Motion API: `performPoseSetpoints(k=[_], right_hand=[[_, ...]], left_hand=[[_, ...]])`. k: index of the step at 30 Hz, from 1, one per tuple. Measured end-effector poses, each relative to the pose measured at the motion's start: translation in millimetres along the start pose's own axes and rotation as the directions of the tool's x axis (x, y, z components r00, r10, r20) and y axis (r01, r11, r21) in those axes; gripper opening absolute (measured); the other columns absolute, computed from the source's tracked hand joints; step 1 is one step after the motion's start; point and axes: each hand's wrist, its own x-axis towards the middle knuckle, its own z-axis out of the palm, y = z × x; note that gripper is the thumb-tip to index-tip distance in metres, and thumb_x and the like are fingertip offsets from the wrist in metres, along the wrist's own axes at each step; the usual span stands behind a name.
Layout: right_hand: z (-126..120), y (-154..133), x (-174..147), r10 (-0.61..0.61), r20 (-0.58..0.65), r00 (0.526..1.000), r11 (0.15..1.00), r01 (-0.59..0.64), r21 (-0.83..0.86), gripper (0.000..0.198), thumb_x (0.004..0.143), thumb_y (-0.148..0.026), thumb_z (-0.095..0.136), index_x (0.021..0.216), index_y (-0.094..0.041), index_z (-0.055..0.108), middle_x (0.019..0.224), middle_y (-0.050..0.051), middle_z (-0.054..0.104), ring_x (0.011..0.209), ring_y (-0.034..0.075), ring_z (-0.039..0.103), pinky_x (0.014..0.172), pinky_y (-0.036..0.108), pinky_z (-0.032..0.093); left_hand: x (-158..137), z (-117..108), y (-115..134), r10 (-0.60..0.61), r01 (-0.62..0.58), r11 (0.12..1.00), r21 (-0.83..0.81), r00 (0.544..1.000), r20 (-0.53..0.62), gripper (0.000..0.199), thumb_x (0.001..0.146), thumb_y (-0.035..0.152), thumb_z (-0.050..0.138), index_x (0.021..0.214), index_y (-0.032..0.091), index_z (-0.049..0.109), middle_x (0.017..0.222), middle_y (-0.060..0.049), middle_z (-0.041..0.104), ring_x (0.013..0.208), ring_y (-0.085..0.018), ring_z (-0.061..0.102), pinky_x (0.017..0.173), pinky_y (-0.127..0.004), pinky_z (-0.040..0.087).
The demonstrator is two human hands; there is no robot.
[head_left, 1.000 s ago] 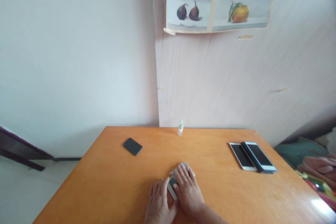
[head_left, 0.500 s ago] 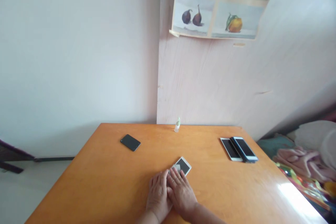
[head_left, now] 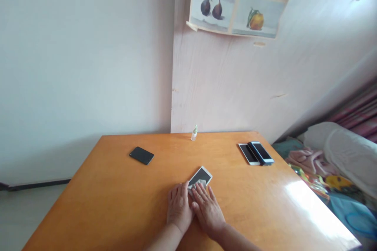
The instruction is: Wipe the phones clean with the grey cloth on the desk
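Note:
A white smartphone (head_left: 203,173) with a dark screen lies at an angle on the table in front of me. My left hand (head_left: 179,207) grips its near left edge, fingers close together and bent. Flat over the phone's lower part, my right hand (head_left: 207,211) holds a thin whitish wipe (head_left: 202,183) against the screen with its fingers. The two hands are side by side and hide the near end of the phone.
On the orange wooden table (head_left: 118,200) a black phone (head_left: 141,155) lies left. A small spray bottle (head_left: 194,133) stands at the back. Right lie a white phone (head_left: 248,153) and a phone in a dark blue case (head_left: 261,153). Bedding (head_left: 332,145) lies beyond the right edge.
My right hand has slid the wipe slightly back toward me and right, so more of the phone's upper screen shows. The left hand stays at the phone's edge. The view has shifted.

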Motion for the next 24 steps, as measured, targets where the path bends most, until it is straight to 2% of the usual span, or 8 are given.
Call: performPoseSetpoints(k=[5, 10, 12, 14, 16, 19, 21, 24], right_hand=[[-12, 12, 16, 0.243, 0.007, 0.970, 0.969, -0.242, -0.048, 0.051, 0.102, -0.034, 0.035, 0.150, -0.016, 0.041, 0.156, 0.012, 0.036, 0.147, 0.027, 0.026, 0.119, 0.053, 0.024], [-1, -16, -10, 0.074, 0.015, 0.997, 0.996, -0.075, 0.055, 0.051, 0.103, -0.041, 0.034, 0.150, -0.021, 0.041, 0.155, 0.007, 0.039, 0.147, 0.024, 0.028, 0.121, 0.047, 0.026], [-5, -19, -12, 0.057, 0.053, 0.997, 0.995, -0.061, 0.084, 0.050, 0.104, -0.042, 0.033, 0.149, -0.024, 0.042, 0.154, 0.005, 0.040, 0.146, 0.023, 0.029, 0.121, 0.048, 0.025], [-16, -11, -1, 0.125, 0.080, 0.989, 0.989, -0.130, 0.067, 0.048, 0.104, -0.040, 0.031, 0.148, -0.025, 0.044, 0.154, 0.005, 0.041, 0.146, 0.024, 0.030, 0.120, 0.052, 0.024], [-27, -1, 15, 0.250, 0.068, 0.966, 0.968, -0.251, 0.018, 0.048, 0.104, -0.037, 0.030, 0.146, -0.023, 0.046, 0.154, 0.007, 0.040, 0.145, 0.025, 0.031, 0.119, 0.054, 0.025], [-23, 1, 23, 0.348, 0.004, 0.937, 0.937, -0.348, -0.015, 0.048, 0.103, -0.036, 0.032, 0.146, -0.020, 0.048, 0.153, 0.010, 0.042, 0.145, 0.027, 0.031, 0.119, 0.052, 0.026], [-9, -8, 13, 0.281, -0.036, 0.959, 0.960, -0.281, 0.010, 0.047, 0.103, -0.039, 0.035, 0.145, -0.022, 0.048, 0.153, 0.007, 0.043, 0.146, 0.026, 0.030, 0.120, 0.048, 0.026], [5, -15, -9, 0.093, -0.031, 0.995, 0.994, -0.091, 0.059, 0.048, 0.103, -0.043, 0.037, 0.147, -0.026, 0.046, 0.153, 0.005, 0.042, 0.145, 0.024, 0.032, 0.121, 0.046, 0.026]], left_hand=[[2, 1, 1, -0.005, 0.005, 1.000, -0.023, 1.000, -0.022, 0.054, 0.080, 0.028, 0.065, 0.130, 0.017, 0.049, 0.116, -0.011, 0.063, 0.110, -0.029, 0.055, 0.099, -0.046, 0.039], [-1, 6, -9, 0.029, -0.028, 0.999, -0.020, 0.999, 0.020, 0.053, 0.082, 0.022, 0.060, 0.133, 0.018, 0.047, 0.119, -0.010, 0.062, 0.111, -0.027, 0.054, 0.101, -0.043, 0.037], [-1, 8, -10, 0.042, -0.041, 0.999, -0.017, 0.999, 0.020, 0.054, 0.081, 0.023, 0.061, 0.133, 0.018, 0.047, 0.120, -0.011, 0.062, 0.113, -0.027, 0.054, 0.100, -0.043, 0.037], [1, 9, -10, 0.044, -0.044, 0.999, -0.006, 0.999, -0.003, 0.052, 0.082, 0.029, 0.062, 0.131, 0.017, 0.049, 0.118, -0.011, 0.063, 0.112, -0.029, 0.054, 0.099, -0.044, 0.038], [3, 9, -8, 0.037, -0.036, 0.999, 0.013, 0.999, -0.031, 0.052, 0.082, 0.033, 0.063, 0.129, 0.017, 0.050, 0.116, -0.011, 0.064, 0.110, -0.030, 0.055, 0.097, -0.045, 0.039], [3, 10, -9, 0.048, -0.047, 0.999, 0.022, 0.998, -0.046, 0.052, 0.083, 0.032, 0.063, 0.131, 0.018, 0.049, 0.115, -0.011, 0.064, 0.107, -0.029, 0.057, 0.095, -0.045, 0.039], [1, 11, -12, 0.062, -0.061, 0.998, 0.020, 0.997, -0.045, 0.051, 0.083, 0.026, 0.060, 0.132, 0.018, 0.047, 0.117, -0.010, 0.064, 0.109, -0.028, 0.057, 0.097, -0.044, 0.039], [-1, 13, -15, 0.089, -0.088, 0.996, 0.021, 0.995, -0.043, 0.059, 0.078, 0.013, 0.057, 0.135, 0.020, 0.045, 0.122, -0.010, 0.064, 0.114, -0.027, 0.056, 0.100, -0.043, 0.038]])
